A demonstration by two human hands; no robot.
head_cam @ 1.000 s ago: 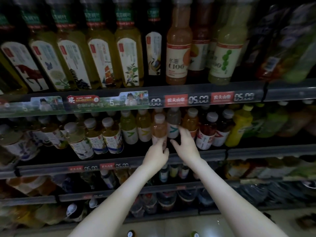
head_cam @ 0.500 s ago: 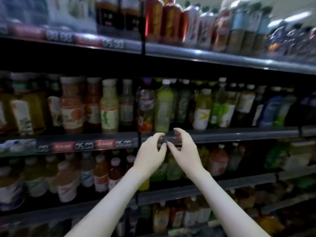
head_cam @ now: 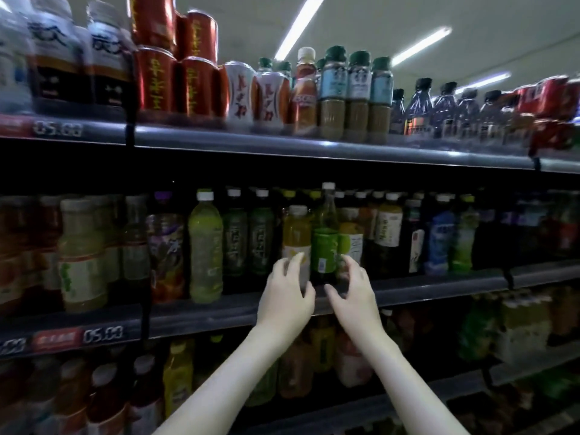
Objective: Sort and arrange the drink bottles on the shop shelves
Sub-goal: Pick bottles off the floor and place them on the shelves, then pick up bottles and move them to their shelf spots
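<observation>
Shifting up a shelf, your loose, empty left hand and right hand flank their next job, the twelve-o'clock green-labelled bottle.

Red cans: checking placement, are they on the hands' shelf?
No: red cans stand on the top shelf; the left hand and right hand reach one lower.

The left hand covers the foot of the yellow bottle. The right hand hides the base of whatever stands just right of the green-labelled bottle. Whether either hand touches a bottle, I cannot tell. Both forearms run off the bottom edge. The top-left bottles are smeared and their labels unreadable, and the bottom-shelf bottles are dim blurs.
</observation>
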